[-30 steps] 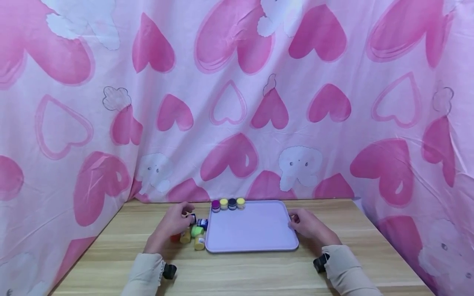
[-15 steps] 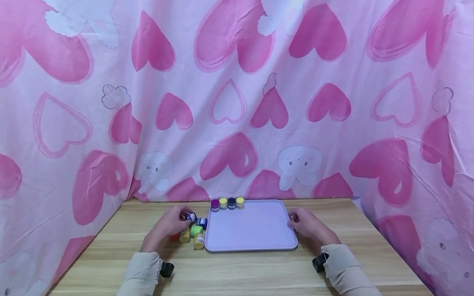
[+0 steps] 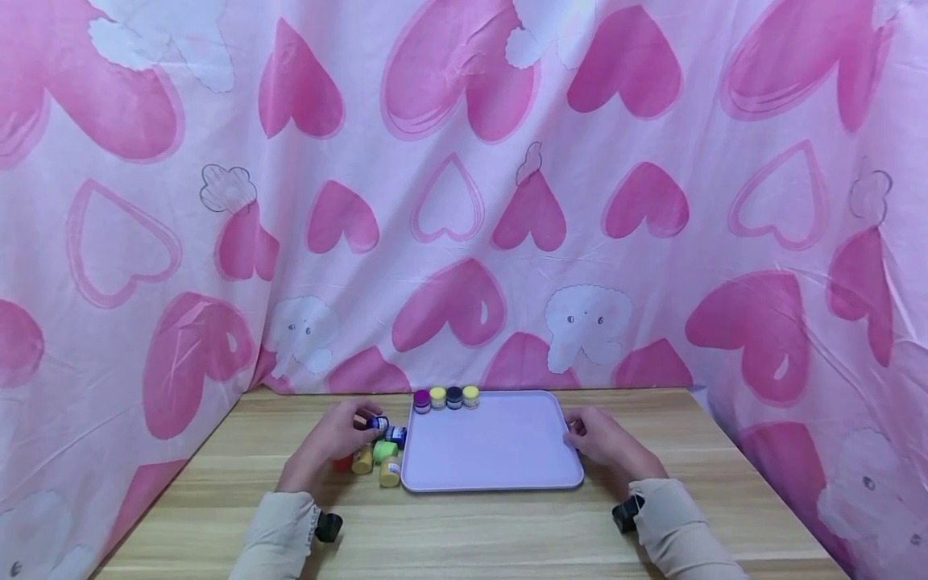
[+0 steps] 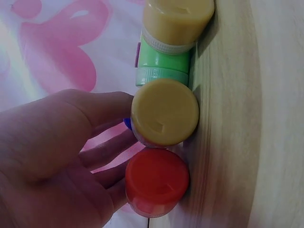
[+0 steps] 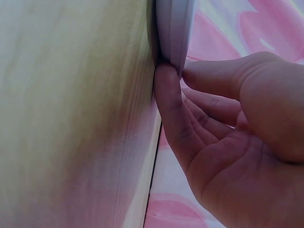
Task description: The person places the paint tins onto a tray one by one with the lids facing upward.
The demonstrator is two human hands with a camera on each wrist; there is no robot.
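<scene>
My left hand point(image 3: 337, 435) pinches a small blue paint jar point(image 3: 377, 423) between thumb and fingers, left of the lilac tray point(image 3: 500, 451). In the left wrist view, only a blue sliver of that jar point(image 4: 127, 123) shows behind the thumb. Close by lie a second blue jar point(image 3: 395, 436), a green jar point(image 3: 385, 451), two ochre jars point(image 3: 390, 473) and a red jar point(image 4: 156, 180). My right hand point(image 3: 602, 439) grips the tray's right rim, its thumb point(image 5: 213, 78) on one side and a finger point(image 5: 170, 95) beneath.
Along the tray's far edge, from its left corner, stand a purple jar point(image 3: 422, 401), a yellow jar point(image 3: 438, 398), a black jar point(image 3: 454, 397) and another yellow jar point(image 3: 471, 396). A pink heart-patterned curtain point(image 3: 449, 306) hangs behind the wooden table point(image 3: 449, 536).
The blue jar in my left hand was mostly covered by the fingers, then came into view tilted, and now sits more upright. My right hand and the tray stay put.
</scene>
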